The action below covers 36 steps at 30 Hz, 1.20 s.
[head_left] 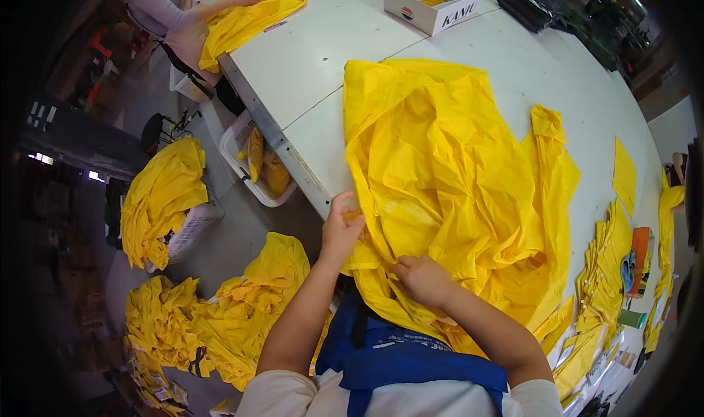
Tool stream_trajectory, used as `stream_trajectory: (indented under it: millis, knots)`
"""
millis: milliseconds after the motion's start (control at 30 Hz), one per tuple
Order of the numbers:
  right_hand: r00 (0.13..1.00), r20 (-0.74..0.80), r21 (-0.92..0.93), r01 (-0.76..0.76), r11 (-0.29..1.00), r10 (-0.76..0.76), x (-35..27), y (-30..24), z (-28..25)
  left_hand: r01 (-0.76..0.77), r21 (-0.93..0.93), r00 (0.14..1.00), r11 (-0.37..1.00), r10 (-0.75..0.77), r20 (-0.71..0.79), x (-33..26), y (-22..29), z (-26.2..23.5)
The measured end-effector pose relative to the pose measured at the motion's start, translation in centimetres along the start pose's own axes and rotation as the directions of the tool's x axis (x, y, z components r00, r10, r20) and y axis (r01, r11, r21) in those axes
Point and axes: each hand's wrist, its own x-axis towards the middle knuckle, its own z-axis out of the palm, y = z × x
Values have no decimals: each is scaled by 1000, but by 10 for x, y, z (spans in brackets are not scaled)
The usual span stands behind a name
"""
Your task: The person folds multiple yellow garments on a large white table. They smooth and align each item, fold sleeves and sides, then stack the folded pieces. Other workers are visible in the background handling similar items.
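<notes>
A large yellow garment of thin, crinkled fabric lies spread on the worktable, with a sleeve-like part on its right. Its near edge hangs over my blue apron. At the left edge of the garment, my left hand has its fingers curled, with a bit of the yellow fabric between thumb and fingers. My right hand is closed on the near part of the garment, its fingertips pinching a fold. Cloth hides some of the fingertips.
The white worktable has a metal edge on the left. A white box stands at the far side. Yellow piles and a filled white basket sit lower left. Another person handles yellow fabric at far left.
</notes>
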Motion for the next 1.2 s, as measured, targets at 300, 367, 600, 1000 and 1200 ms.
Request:
stream_trajectory:
  millis: [300,367,600,1000,1200]
  knots:
    - [998,-53,-70,23,997,-26,-4,0,14,-430,600,890,675,205,407,30,28,-3]
    - [999,-37,-46,10,999,-11,-5,3,14,-374,594,902,712,131,411,33,28,-7]
    - [999,11,7,-44,999,43,-10,1,10,-540,651,841,533,301,451,33,20,-5]
    - [997,-56,216,-44,975,58,-26,1,7,-606,470,794,642,450,409,22,85,-11]
    - [960,-278,382,134,914,-25,-65,-3,-41,-717,322,693,618,585,422,3,107,4]
